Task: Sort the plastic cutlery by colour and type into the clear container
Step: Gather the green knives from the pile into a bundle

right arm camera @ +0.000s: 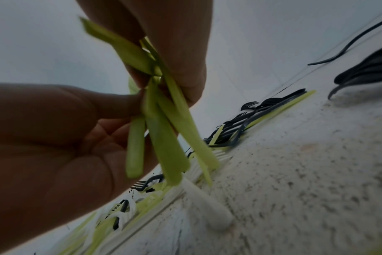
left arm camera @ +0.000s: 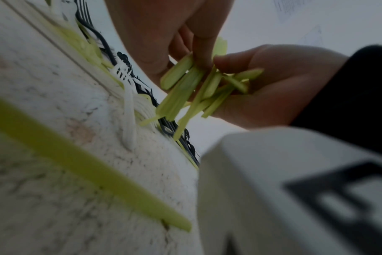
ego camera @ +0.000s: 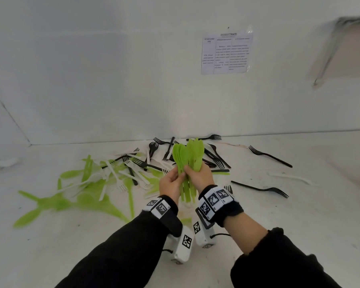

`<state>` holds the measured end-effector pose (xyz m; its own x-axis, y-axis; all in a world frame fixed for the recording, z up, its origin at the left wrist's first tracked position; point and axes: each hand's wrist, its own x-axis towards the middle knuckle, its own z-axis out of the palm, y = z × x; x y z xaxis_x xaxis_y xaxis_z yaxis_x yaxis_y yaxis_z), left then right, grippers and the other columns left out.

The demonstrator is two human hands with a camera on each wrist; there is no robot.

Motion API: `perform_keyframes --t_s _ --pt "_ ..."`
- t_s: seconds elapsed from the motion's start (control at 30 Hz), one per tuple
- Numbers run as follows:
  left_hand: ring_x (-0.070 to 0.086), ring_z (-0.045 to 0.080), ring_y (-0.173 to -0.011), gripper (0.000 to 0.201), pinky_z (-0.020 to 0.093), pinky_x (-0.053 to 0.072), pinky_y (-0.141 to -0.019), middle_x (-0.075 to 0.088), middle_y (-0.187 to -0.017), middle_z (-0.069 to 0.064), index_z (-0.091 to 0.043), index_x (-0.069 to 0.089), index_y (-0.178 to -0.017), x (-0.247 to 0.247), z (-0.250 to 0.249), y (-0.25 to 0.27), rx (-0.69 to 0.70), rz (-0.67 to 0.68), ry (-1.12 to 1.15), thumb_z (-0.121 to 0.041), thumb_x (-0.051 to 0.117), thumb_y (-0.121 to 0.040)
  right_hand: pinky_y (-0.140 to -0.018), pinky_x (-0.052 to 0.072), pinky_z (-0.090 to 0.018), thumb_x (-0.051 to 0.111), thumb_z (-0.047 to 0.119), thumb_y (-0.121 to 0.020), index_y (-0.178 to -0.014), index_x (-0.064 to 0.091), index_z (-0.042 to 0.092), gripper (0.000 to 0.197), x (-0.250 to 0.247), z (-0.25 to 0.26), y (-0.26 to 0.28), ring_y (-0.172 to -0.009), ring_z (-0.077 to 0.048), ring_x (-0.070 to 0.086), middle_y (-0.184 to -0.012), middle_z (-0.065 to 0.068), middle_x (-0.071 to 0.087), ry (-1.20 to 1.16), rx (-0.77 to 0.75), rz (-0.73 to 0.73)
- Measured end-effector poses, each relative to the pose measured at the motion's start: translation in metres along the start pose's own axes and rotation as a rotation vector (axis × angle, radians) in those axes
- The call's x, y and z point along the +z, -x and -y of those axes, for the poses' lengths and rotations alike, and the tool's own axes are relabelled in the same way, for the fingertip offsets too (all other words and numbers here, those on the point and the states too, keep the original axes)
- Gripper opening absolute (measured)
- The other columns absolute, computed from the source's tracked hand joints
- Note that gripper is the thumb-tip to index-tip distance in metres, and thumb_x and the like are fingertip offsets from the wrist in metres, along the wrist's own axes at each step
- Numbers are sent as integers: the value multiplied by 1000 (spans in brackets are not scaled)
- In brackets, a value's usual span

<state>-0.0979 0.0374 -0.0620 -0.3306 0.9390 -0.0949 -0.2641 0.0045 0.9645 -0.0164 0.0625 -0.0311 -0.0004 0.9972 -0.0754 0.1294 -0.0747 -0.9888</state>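
Hands (ego camera: 186,179) both gripping green spoons (ego camera: 187,154), handles partly hidden by fingers, green cutlery (ego camera: 71,196) at left blurred

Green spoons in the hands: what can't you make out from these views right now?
- Exact count of the green spoons: bowls overlap in the head view; wrist views show only the handles.
- Clear container: not identifiable in any view.
- Loose green cutlery at left: motion-blurred, types unclear.
- Wall sheet: text too small.
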Motion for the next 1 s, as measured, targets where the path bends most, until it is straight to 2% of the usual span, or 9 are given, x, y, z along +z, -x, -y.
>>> perform_keyframes --t_s 0.23,0.3,0.37,0.47,0.6,0.73,0.8,0.9,1.0 --pt "60 26 -112 36 45 44 -102 63 -122 11 -4 55 -128 -8 9 5 -63 28 90 0 50 -92 -94 49 -43 68 14 -81 -97 65 10 17 1 -8 -1 -96 -25 64 -99 -9 68 0 35 -22" --pt "62 24 -106 39 43 49 -95 63 -122 11 -2 53 -129 -12 10 4 -87 40 126 3 52 -90 -94 50 -41 69 14 -81 -96 63 13 16 -1 -8 -2 -94 -23 63 -96 -5 67 4 27 -12" --pt "64 20 -96 40 34 56 -80 66 -115 7 -4 53 -128 -15 10 4 -117 71 144 2 54 -89 -93 50 -41 69 13 -81 -93 65 13 12 -3 -8 -2 -93 -23 64 -92 -4 67 7 14 11" --pt "66 14 -87 38 27 57 -67 69 -105 3 -6 57 -125 -16 9 2 -128 132 135 3 55 -88 -89 53 -39 69 12 -81 -89 67 13 9 -4 -8 -2 -90 -23 66 -89 -4 69 16 -27 28" --pt "67 15 -83 33 28 58 -69 70 -100 4 -5 59 -121 -16 6 -2 -133 154 120 5 52 -90 -83 54 -34 71 11 -80 -89 68 13 10 -4 -11 -5 -84 -21 65 -86 -3 68 -7 -1 19" --pt "68 22 -81 26 32 58 -69 71 -96 9 -2 62 -114 -17 8 -4 -150 116 157 4 49 -92 -78 57 -43 67 6 -81 -72 65 20 17 -4 -14 -7 -79 -31 66 -79 -7 68 -59 32 43" --pt "69 23 -80 24 34 58 -69 72 -94 10 1 61 -113 -18 8 -7 -167 91 200 2 48 -93 -71 54 -38 64 2 -83 -70 62 18 20 -6 -14 -6 -70 -28 62 -75 -7 66 -84 45 76" --pt "70 19 -72 22 31 57 -59 72 -88 8 0 62 -109 -19 6 -9 -175 102 238 2 47 -93 -64 49 -34 65 3 -83 -70 62 13 17 -7 -16 -5 -68 -23 56 -72 -8 62 -102 53 130" --pt "71 15 -72 23 29 58 -59 74 -86 3 -5 63 -107 -18 4 -8 -153 161 229 4 46 -93 -63 52 -33 66 3 -83 -70 62 16 19 -7 -15 -7 -66 -19 58 -70 -2 62 -59 57 136"
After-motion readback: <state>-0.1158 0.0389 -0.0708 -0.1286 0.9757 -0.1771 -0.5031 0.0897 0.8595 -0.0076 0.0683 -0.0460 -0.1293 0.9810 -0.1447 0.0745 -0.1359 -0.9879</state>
